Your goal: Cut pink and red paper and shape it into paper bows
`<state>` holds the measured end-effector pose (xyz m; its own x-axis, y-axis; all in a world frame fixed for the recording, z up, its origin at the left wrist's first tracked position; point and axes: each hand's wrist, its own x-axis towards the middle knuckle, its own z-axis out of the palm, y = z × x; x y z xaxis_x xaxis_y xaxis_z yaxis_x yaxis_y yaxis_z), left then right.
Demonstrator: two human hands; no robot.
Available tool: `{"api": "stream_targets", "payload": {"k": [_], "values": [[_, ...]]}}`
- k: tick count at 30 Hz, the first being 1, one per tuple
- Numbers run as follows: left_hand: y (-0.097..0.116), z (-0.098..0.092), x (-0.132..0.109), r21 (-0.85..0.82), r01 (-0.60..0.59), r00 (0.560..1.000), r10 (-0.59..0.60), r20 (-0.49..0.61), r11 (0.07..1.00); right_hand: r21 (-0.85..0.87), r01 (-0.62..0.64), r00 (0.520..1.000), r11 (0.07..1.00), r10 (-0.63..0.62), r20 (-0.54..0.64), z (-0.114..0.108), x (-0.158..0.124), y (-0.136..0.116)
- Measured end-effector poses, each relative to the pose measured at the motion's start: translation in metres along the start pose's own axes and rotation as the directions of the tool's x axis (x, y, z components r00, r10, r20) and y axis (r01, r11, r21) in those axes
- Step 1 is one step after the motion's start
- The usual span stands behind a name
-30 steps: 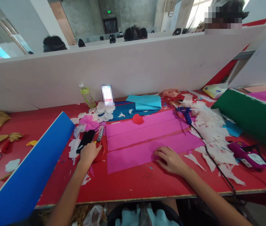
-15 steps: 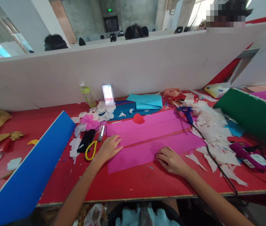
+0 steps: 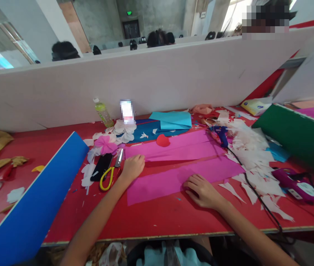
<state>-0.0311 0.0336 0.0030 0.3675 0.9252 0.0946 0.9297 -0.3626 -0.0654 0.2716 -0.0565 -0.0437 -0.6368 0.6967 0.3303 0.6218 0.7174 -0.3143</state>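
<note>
My left hand (image 3: 134,167) is closed at the left end of the upper pink paper sheet (image 3: 168,150), fingers curled over its lower edge. That edge looks slightly raised. Nearer me lies a second pink paper strip (image 3: 157,184), flat on the table. My right hand (image 3: 201,189) rests on this strip's near edge, its fingers loosely bent and a little apart. Just left of my left hand are yellow-handled scissors (image 3: 107,178) and a black phone (image 3: 101,168). A red paper circle (image 3: 162,140) lies on the upper pink sheet.
A blue panel (image 3: 40,195) stands at the left, a green one (image 3: 298,140) at the right. White scraps (image 3: 253,155), a glue gun (image 3: 220,133) and its cable lie to the right. Behind are light-blue paper (image 3: 175,120), a bottle (image 3: 103,113) and a lit screen (image 3: 127,111).
My left hand has moved up and its fingers have curled at the upper pink sheet's edge. The gap between the two pink pieces has widened. My right hand stays nearly in place.
</note>
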Motion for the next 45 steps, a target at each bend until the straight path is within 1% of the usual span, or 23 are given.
{"api": "stream_targets", "payload": {"k": [2, 4, 5, 8, 10, 12, 13, 14, 15, 17, 20, 23, 27, 29, 31, 34, 37, 39, 41, 43, 45], "values": [[-0.006, -0.005, 0.016, -0.041, 0.1, 0.995, -0.101, -0.026, 0.994, 0.005, -0.004, 1.0, 1.0, 0.004, 0.005, 0.0, 0.0, 0.0], [-0.012, -0.008, 0.032, -0.066, 0.167, 0.984, -0.171, -0.052, 0.984, -0.004, -0.007, 1.0, 1.0, 0.007, 0.0, 0.001, 0.0, 0.001], [-0.016, -0.008, 0.039, -0.075, 0.195, 0.979, -0.198, -0.043, 0.978, -0.01, -0.007, 1.0, 1.0, 0.007, -0.004, 0.002, 0.0, 0.001], [-0.025, -0.004, 0.059, -0.078, 0.244, 0.969, -0.247, -0.032, 0.967, -0.012, -0.01, 1.0, 1.0, 0.01, -0.005, 0.004, -0.001, 0.003], [-0.028, 0.001, 0.072, -0.063, 0.264, 0.96, -0.269, -0.073, 0.962, -0.007, -0.012, 1.0, 1.0, 0.012, 0.003, 0.004, -0.001, 0.003], [-0.028, 0.005, 0.087, -0.099, 0.226, 0.967, -0.236, -0.099, 0.969, -0.002, -0.016, 1.0, 1.0, 0.016, 0.009, 0.004, 0.0, 0.003], [-0.027, 0.007, 0.096, -0.148, 0.169, 0.98, -0.182, -0.077, 0.974, 0.0, -0.018, 1.0, 1.0, 0.018, 0.008, 0.003, 0.0, 0.003], [-0.025, 0.009, 0.105, -0.221, 0.088, 0.995, -0.096, -0.027, 0.971, 0.002, -0.02, 1.0, 1.0, 0.02, 0.004, 0.002, 0.001, 0.002], [-0.023, 0.01, 0.116, -0.255, 0.036, 0.999, -0.037, 0.004, 0.966, 0.003, -0.022, 1.0, 1.0, 0.022, 0.001, 0.002, 0.001, 0.001], [-0.016, 0.012, 0.137, -0.291, -0.026, 0.999, 0.038, 0.036, 0.956, 0.003, -0.024, 1.0, 1.0, 0.024, -0.004, 0.0, 0.002, 0.0], [-0.003, 0.017, 0.165, -0.305, -0.06, 0.994, 0.083, 0.065, 0.95, -0.002, -0.028, 1.0, 1.0, 0.028, 0.0, 0.0, 0.002, -0.001], [0.011, 0.024, 0.184, -0.279, -0.029, 0.994, 0.058, 0.097, 0.96, -0.012, -0.03, 0.999, 0.999, 0.03, -0.011, -0.002, 0.002, -0.001], [0.026, 0.032, 0.195, -0.255, 0.008, 0.992, 0.024, 0.123, 0.967, -0.018, 0.025, 0.999, 1.0, -0.026, -0.043, -0.006, 0.002, -0.004], [0.029, 0.034, 0.198, -0.26, 0.02, 0.991, 0.015, 0.132, 0.965, -0.007, 0.077, 0.997, 0.997, -0.077, -0.031, -0.009, 0.003, -0.006], [0.03, 0.034, 0.199, -0.272, 0.033, 0.989, 0.007, 0.146, 0.962, 0.001, 0.102, 0.995, 0.995, -0.102, -0.007, -0.011, 0.004, -0.008], [0.03, 0.034, 0.199, -0.298, 0.042, 0.988, 0.005, 0.154, 0.954, 0.007, 0.075, 0.997, 0.997, -0.075, 0.024, -0.012, 0.006, -0.009], [0.032, 0.032, 0.198, -0.329, 0.041, 0.99, 0.005, 0.139, 0.943, 0.02, 0.042, 0.998, 0.999, -0.043, 0.038, -0.012, 0.007, -0.009], [0.035, 0.027, 0.198, -0.351, 0.044, 0.994, -0.006, 0.108, 0.935, 0.029, 0.029, 0.998, 0.999, -0.03, 0.051, -0.011, 0.007, -0.009], [0.036, 0.019, 0.197, -0.366, 0.051, 0.998, -0.032, 0.058, 0.929, 0.025, 0.014, 0.998, 1.0, -0.016, 0.064, -0.01, 0.006, -0.008], [0.033, 0.006, 0.195, -0.374, 0.066, 0.997, -0.074, -0.007, 0.925, 0.005, -0.002, 0.997, 1.0, 0.001, 0.074, -0.009, 0.005, -0.008], [0.024, -0.01, 0.188, -0.385, 0.083, 0.985, -0.133, -0.106, 0.919, -0.02, -0.013, 0.997, 1.0, 0.014, 0.079, -0.007, 0.005, -0.007]]}}
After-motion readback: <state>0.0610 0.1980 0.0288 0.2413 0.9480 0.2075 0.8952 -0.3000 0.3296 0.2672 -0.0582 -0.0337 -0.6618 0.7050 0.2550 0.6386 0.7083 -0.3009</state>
